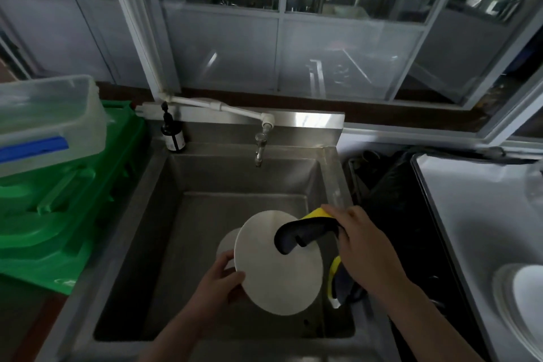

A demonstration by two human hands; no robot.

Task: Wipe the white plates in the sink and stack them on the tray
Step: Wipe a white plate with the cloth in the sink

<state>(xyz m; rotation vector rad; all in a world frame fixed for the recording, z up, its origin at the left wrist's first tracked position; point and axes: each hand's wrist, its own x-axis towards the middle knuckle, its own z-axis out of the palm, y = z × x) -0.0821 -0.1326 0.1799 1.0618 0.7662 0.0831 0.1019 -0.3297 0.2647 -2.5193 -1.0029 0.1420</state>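
Plate (pixel 279 270) tilts above the sink (pixel 164 203), left hand (pixel 219 281) pinching its rim. Right hand (pixel 364 247) grips a cloth (pixel 302 233) on it. Second plate (pixel 226 241) behind is mostly hidden.

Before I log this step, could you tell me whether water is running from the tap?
No, the tap above the sink shows no stream, while the hands hold a white plate and a cloth.

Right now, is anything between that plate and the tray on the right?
Only the sink's right wall and rim. The plate, gripped by the left hand, must lift over them; the right hand with cloth is also there toward the tray.
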